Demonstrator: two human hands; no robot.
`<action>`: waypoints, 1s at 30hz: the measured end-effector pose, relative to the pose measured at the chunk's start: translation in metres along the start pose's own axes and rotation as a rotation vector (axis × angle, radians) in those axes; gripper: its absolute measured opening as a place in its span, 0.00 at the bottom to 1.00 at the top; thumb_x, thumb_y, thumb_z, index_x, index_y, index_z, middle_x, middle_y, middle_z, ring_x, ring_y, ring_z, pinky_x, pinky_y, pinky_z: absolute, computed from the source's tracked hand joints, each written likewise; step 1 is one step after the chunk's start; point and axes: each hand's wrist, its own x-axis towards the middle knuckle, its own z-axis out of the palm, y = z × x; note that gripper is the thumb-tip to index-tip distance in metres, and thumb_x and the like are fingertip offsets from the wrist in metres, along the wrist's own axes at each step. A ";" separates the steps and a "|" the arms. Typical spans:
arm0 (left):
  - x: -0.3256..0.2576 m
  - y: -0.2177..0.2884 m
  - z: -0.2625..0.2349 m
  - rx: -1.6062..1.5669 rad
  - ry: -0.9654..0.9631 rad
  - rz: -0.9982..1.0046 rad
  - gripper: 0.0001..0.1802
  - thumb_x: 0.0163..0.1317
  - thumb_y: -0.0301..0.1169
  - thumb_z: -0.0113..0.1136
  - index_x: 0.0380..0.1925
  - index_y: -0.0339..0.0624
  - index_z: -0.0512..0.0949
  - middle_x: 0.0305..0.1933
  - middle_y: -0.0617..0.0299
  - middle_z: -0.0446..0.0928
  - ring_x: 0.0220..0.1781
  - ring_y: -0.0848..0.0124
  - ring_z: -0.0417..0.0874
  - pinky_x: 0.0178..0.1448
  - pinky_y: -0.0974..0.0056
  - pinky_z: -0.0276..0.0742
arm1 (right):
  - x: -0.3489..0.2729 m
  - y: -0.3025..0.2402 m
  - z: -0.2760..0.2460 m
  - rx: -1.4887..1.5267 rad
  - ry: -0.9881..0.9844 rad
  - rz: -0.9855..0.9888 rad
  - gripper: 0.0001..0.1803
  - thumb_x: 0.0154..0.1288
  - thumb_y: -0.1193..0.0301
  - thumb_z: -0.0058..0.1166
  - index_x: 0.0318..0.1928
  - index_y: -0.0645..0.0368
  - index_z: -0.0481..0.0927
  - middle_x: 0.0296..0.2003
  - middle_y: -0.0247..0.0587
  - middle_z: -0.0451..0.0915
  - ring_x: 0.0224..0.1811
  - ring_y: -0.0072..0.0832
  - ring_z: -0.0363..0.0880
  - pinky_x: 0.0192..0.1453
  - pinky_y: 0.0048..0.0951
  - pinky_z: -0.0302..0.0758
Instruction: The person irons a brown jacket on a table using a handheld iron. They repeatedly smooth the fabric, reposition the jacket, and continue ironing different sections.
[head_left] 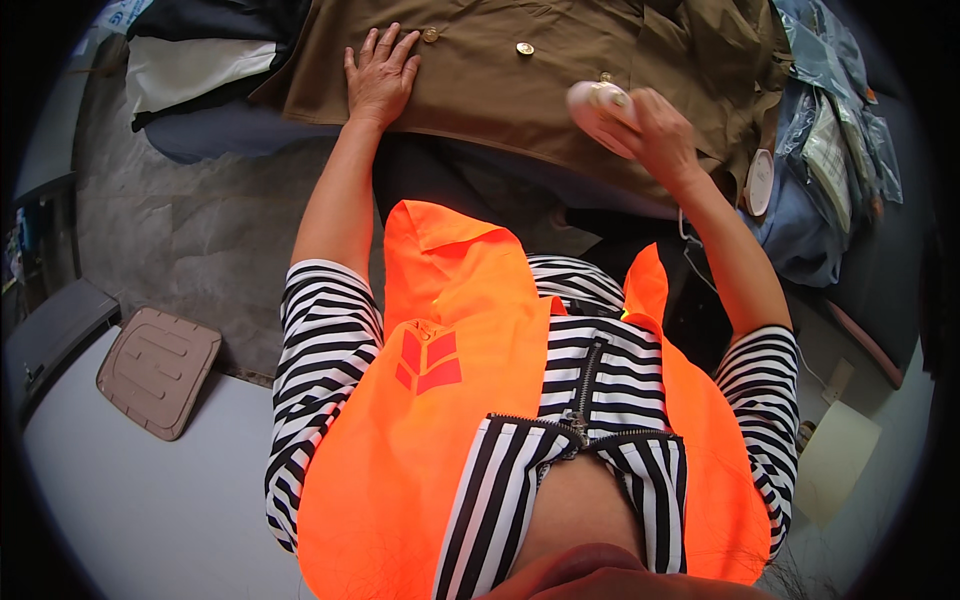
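Observation:
A brown double-breasted coat [480, 85] with gold buttons [525, 48] lies spread at the far side. My left hand [382, 78] rests flat on its left part, fingers spread, close to one of the buttons. My right hand [660, 135] is closed round a small white and pale pink handheld iron [598, 105], held over the coat's right part by another button. The iron's underside is hidden. A white cord [690, 240] hangs below my right forearm.
Clothes in clear plastic bags [840, 140] pile up at the right. A white oval object [760, 182] sits by the coat's right edge. Dark and white garments [200, 75] lie at the far left. A brown plastic lid-like panel [160, 372] and a white roll [838, 465] are nearer.

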 end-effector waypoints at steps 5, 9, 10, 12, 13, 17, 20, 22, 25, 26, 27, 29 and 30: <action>0.004 -0.011 0.003 -0.310 0.036 -0.074 0.21 0.75 0.46 0.49 0.66 0.67 0.75 0.75 0.70 0.69 0.80 0.64 0.61 0.81 0.38 0.42 | 0.077 -0.062 0.051 0.106 0.063 -0.143 0.26 0.62 0.48 0.66 0.40 0.57 0.73 0.36 0.43 0.79 0.38 0.43 0.83 0.39 0.41 0.80; 0.010 -0.027 0.003 -0.618 0.042 -0.102 0.18 0.74 0.39 0.49 0.60 0.62 0.81 0.69 0.69 0.77 0.78 0.62 0.66 0.81 0.41 0.43 | 0.116 -0.105 0.082 0.153 0.026 -0.151 0.28 0.62 0.44 0.63 0.40 0.57 0.73 0.37 0.42 0.80 0.41 0.40 0.84 0.40 0.39 0.81; 0.011 -0.032 0.002 -0.675 0.018 -0.113 0.18 0.74 0.39 0.50 0.59 0.61 0.81 0.69 0.69 0.77 0.78 0.62 0.66 0.81 0.42 0.44 | 0.123 -0.113 0.088 0.142 0.014 -0.146 0.28 0.62 0.44 0.63 0.40 0.57 0.73 0.37 0.42 0.80 0.41 0.40 0.84 0.40 0.39 0.81; 0.014 -0.037 0.000 -0.798 -0.033 -0.122 0.17 0.74 0.39 0.51 0.58 0.61 0.82 0.68 0.68 0.78 0.78 0.62 0.66 0.81 0.44 0.45 | 0.130 -0.124 0.095 0.118 -0.023 -0.125 0.28 0.62 0.44 0.63 0.40 0.57 0.73 0.37 0.41 0.80 0.42 0.38 0.84 0.40 0.38 0.81; 0.014 -0.038 -0.001 -0.713 -0.029 -0.082 0.18 0.73 0.40 0.51 0.59 0.61 0.81 0.69 0.68 0.77 0.78 0.62 0.65 0.81 0.44 0.46 | 0.131 -0.124 0.095 0.117 0.001 -0.121 0.28 0.61 0.44 0.63 0.40 0.57 0.74 0.38 0.40 0.80 0.42 0.37 0.84 0.39 0.37 0.81; 0.006 -0.025 -0.003 -0.299 -0.003 0.032 0.20 0.73 0.44 0.53 0.64 0.64 0.77 0.73 0.69 0.71 0.80 0.62 0.62 0.81 0.44 0.48 | 0.123 -0.113 0.090 0.097 0.024 -0.099 0.27 0.61 0.45 0.64 0.39 0.57 0.74 0.36 0.40 0.79 0.42 0.37 0.84 0.39 0.37 0.81; 0.002 -0.014 -0.004 -0.085 -0.020 0.061 0.25 0.73 0.50 0.52 0.69 0.69 0.71 0.78 0.71 0.64 0.81 0.63 0.58 0.82 0.44 0.47 | 0.110 -0.098 0.083 0.084 0.028 -0.052 0.27 0.60 0.46 0.65 0.39 0.57 0.74 0.35 0.40 0.79 0.42 0.37 0.83 0.39 0.38 0.81; 0.001 -0.012 -0.006 -0.065 -0.019 0.050 0.26 0.73 0.51 0.52 0.69 0.69 0.71 0.78 0.71 0.65 0.81 0.64 0.58 0.82 0.44 0.47 | 0.101 -0.088 0.078 0.087 0.039 -0.032 0.27 0.60 0.46 0.66 0.38 0.58 0.74 0.34 0.40 0.79 0.41 0.38 0.83 0.39 0.39 0.81; 0.002 -0.012 -0.007 -0.039 -0.040 0.054 0.27 0.73 0.53 0.51 0.70 0.69 0.70 0.78 0.72 0.63 0.82 0.64 0.57 0.82 0.43 0.45 | 0.089 -0.076 0.072 0.056 0.107 -0.022 0.26 0.60 0.48 0.67 0.37 0.58 0.74 0.34 0.40 0.79 0.40 0.39 0.83 0.39 0.40 0.81; 0.002 -0.013 -0.007 -0.016 -0.070 0.045 0.27 0.74 0.53 0.50 0.71 0.69 0.69 0.79 0.72 0.63 0.82 0.64 0.56 0.82 0.43 0.45 | 0.085 -0.072 0.069 0.054 0.090 -0.016 0.26 0.60 0.48 0.67 0.37 0.58 0.74 0.34 0.40 0.79 0.40 0.40 0.83 0.39 0.40 0.81; 0.002 -0.013 -0.008 -0.037 -0.043 0.056 0.27 0.74 0.53 0.50 0.71 0.69 0.69 0.79 0.72 0.63 0.82 0.64 0.56 0.82 0.43 0.45 | 0.080 -0.068 0.066 0.052 0.074 -0.010 0.26 0.59 0.48 0.67 0.36 0.58 0.74 0.34 0.41 0.79 0.39 0.40 0.83 0.39 0.40 0.80; 0.002 -0.013 -0.008 -0.045 -0.061 0.050 0.27 0.74 0.53 0.50 0.71 0.69 0.69 0.79 0.72 0.63 0.82 0.64 0.56 0.82 0.43 0.44 | 0.069 -0.060 0.060 0.052 0.046 0.008 0.26 0.59 0.49 0.68 0.36 0.58 0.73 0.34 0.41 0.79 0.39 0.41 0.82 0.39 0.40 0.80; 0.002 -0.012 -0.008 -0.054 -0.042 0.059 0.27 0.74 0.53 0.50 0.70 0.69 0.69 0.79 0.72 0.63 0.82 0.64 0.56 0.82 0.43 0.44 | 0.064 -0.056 0.057 0.053 0.034 0.021 0.26 0.59 0.49 0.68 0.36 0.58 0.73 0.34 0.41 0.79 0.38 0.41 0.82 0.39 0.40 0.80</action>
